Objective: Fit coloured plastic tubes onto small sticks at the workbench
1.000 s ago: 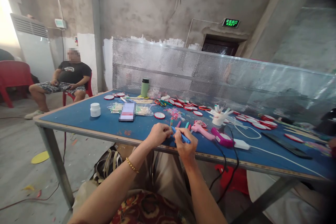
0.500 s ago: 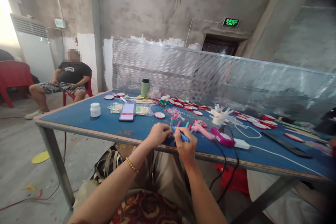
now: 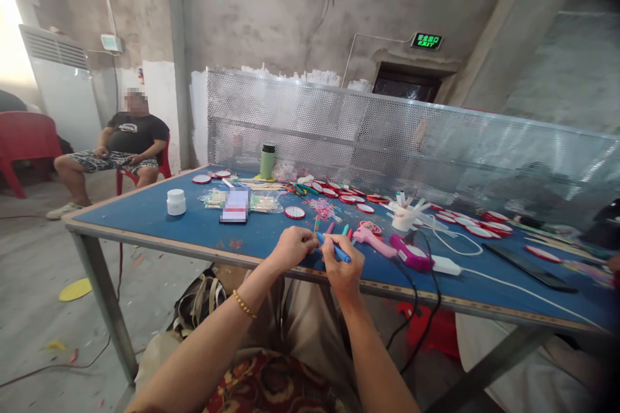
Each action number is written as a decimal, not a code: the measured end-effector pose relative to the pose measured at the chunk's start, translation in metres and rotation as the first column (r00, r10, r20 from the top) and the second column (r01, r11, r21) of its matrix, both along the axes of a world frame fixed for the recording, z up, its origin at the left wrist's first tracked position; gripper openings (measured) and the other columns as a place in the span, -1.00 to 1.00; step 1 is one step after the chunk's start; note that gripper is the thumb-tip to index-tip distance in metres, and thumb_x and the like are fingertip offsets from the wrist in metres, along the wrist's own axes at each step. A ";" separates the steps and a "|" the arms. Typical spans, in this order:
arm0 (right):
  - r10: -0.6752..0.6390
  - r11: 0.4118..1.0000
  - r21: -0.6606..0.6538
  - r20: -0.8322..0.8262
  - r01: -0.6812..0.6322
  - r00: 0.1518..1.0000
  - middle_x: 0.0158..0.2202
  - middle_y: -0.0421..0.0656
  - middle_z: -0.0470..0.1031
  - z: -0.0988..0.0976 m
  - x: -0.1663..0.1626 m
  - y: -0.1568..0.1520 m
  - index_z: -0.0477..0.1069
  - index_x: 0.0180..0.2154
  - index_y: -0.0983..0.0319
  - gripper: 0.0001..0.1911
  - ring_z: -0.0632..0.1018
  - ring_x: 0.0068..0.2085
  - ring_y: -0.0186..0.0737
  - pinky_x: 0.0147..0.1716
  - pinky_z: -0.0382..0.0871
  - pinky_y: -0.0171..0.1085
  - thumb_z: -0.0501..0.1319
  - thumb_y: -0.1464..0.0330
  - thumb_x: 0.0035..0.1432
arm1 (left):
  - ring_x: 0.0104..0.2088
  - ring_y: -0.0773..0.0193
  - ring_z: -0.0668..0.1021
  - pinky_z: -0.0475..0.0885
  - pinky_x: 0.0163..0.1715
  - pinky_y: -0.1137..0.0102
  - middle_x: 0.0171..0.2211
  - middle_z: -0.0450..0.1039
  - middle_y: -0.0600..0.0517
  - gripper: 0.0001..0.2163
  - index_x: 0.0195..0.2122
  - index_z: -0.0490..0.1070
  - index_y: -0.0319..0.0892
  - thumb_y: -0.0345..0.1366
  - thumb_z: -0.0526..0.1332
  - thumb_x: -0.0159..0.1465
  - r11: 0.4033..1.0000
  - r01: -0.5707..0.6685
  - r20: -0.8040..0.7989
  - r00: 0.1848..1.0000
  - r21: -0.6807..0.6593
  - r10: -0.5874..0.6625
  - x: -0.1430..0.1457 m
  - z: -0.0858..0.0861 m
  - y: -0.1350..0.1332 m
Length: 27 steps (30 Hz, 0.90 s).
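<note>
In the head view my right hand (image 3: pixel 345 264) is closed round a blue pen (image 3: pixel 341 253), its tip pointing toward my other hand. My left hand (image 3: pixel 296 246) has its fingers pinched together just left of the pen tip, near the table's front edge; what they hold is too small to make out. Beyond the hands lie several coloured pens or markers (image 3: pixel 345 230). A pink tool shaped like a glue gun (image 3: pixel 374 242) rests right of them, beside a purple and white device (image 3: pixel 411 254). Small colourful bands (image 3: pixel 323 209) are heaped further back.
On the blue table (image 3: pixel 145 213) stand a white jar (image 3: pixel 175 202), a phone (image 3: pixel 234 205), a green bottle (image 3: pixel 267 161) and a white cup of sticks (image 3: pixel 404 214). Red-rimmed discs (image 3: pixel 294 213) are scattered about. Cables (image 3: pixel 429 277) hang over the front edge. A person (image 3: pixel 133 135) sits at left.
The blue pen and my right hand have shifted very slightly. My left hand stays in place, and the things on the table have not moved.
</note>
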State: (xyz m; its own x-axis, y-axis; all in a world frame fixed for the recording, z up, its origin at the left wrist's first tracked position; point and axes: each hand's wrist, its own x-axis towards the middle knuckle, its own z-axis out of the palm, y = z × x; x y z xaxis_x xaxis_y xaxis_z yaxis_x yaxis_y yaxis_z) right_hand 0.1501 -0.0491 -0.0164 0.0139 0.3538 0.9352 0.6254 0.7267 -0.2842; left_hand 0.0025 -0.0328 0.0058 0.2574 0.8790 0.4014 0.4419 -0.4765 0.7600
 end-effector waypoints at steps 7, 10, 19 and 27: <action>0.001 1.000 0.004 0.008 -0.001 1.000 -0.51 -0.21 0.57 -0.001 0.000 0.000 0.47 -0.33 0.20 -0.81 0.60 -0.50 -0.28 -0.46 0.43 -0.35 0.14 0.33 0.33 | -0.53 0.37 0.33 0.15 -0.47 0.49 -0.68 0.26 0.12 -0.74 -0.60 0.42 -0.23 -0.30 0.14 0.22 1.000 0.004 0.003 1.000 0.005 -0.004 0.000 -0.001 0.000; 0.005 1.000 -0.010 0.012 -0.005 1.000 -0.51 -0.21 0.57 0.000 0.000 0.001 0.48 -0.33 0.21 -0.80 0.59 -0.50 -0.28 -0.47 0.43 -0.35 0.14 0.34 0.33 | -0.54 0.38 0.33 0.16 -0.46 0.49 -0.69 0.27 0.12 -0.73 -0.61 0.41 -0.23 -0.30 0.14 0.22 1.000 0.007 0.014 1.000 0.008 -0.007 0.000 -0.001 0.000; -0.019 1.000 0.012 0.000 0.019 1.000 -0.51 -0.20 0.58 0.000 0.000 0.000 0.47 -0.33 0.21 -0.80 0.59 -0.50 -0.28 -0.46 0.43 -0.35 0.14 0.34 0.33 | -0.54 0.39 0.31 0.14 -0.47 0.48 -0.70 0.24 0.13 -0.74 -0.62 0.38 -0.23 -0.30 0.14 0.20 1.000 0.002 0.011 1.000 0.006 -0.002 0.000 0.001 -0.002; -0.044 0.999 -0.009 -0.011 0.044 0.999 -0.52 -0.19 0.57 0.000 0.001 0.000 0.46 -0.36 0.20 -0.77 0.59 -0.50 -0.26 -0.45 0.45 -0.33 0.14 0.29 0.34 | -0.54 0.37 0.32 0.14 -0.47 0.48 -0.70 0.24 0.12 -0.72 -0.61 0.39 -0.22 -0.27 0.14 0.22 1.000 -0.010 -0.012 1.000 -0.006 0.010 0.000 0.001 -0.001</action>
